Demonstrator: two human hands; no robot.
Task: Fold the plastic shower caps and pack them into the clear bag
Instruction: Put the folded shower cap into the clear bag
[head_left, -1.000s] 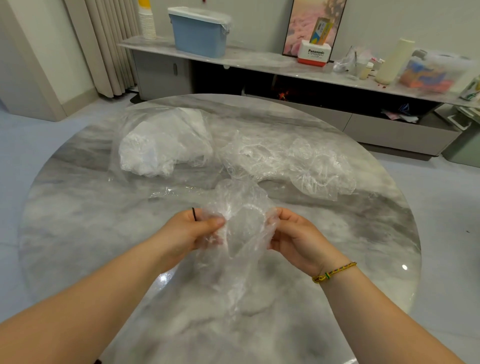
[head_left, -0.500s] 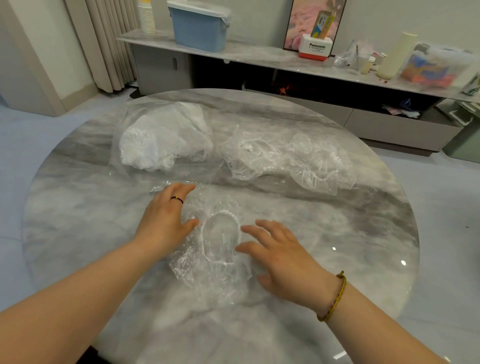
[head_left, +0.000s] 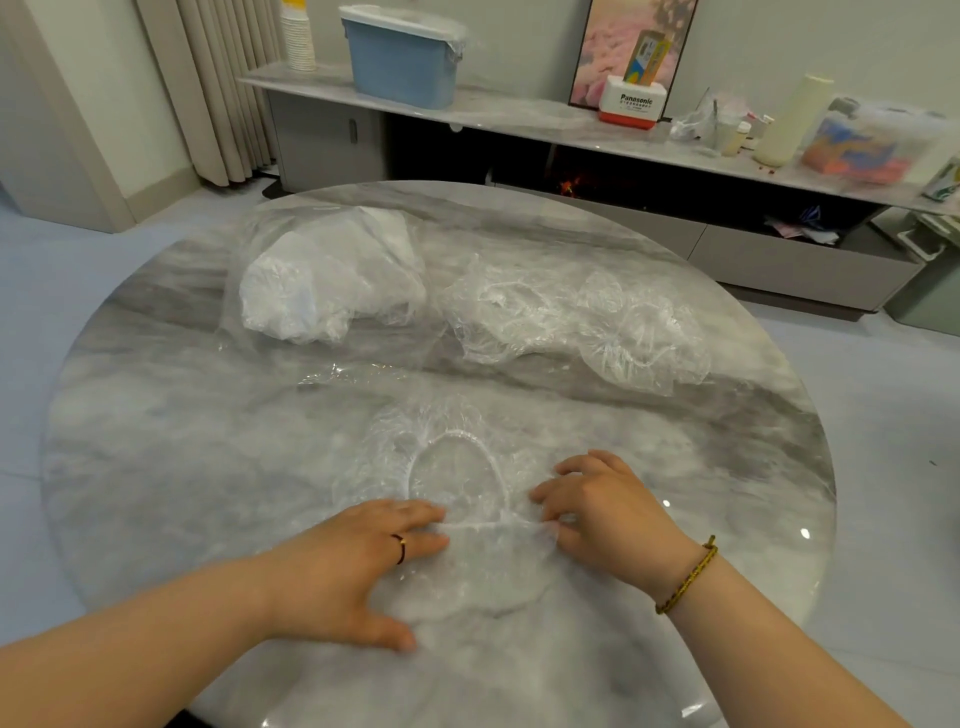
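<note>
One clear plastic shower cap (head_left: 457, 467) lies spread flat on the round marble table (head_left: 156, 467), its elastic opening facing up. My left hand (head_left: 353, 561) presses on the cap's near left edge with straight fingers. My right hand (head_left: 608, 509) sits at the near right edge with curled fingers that pinch the plastic; the elastic runs taut between the two hands. Farther back on the left, the clear bag (head_left: 332, 280) holds white folded caps. A loose pile of unfolded caps (head_left: 587, 322) lies at the back right.
Behind the table a low marble sideboard (head_left: 519, 117) carries a blue lidded bin (head_left: 402, 62), a Panasonic box (head_left: 634, 104), a stack of cups and other clutter. Curtains hang at the back left. Grey floor surrounds the table.
The cap was held up between both hands, then laid flat on the table. Both hands have since slid back to its near edge.
</note>
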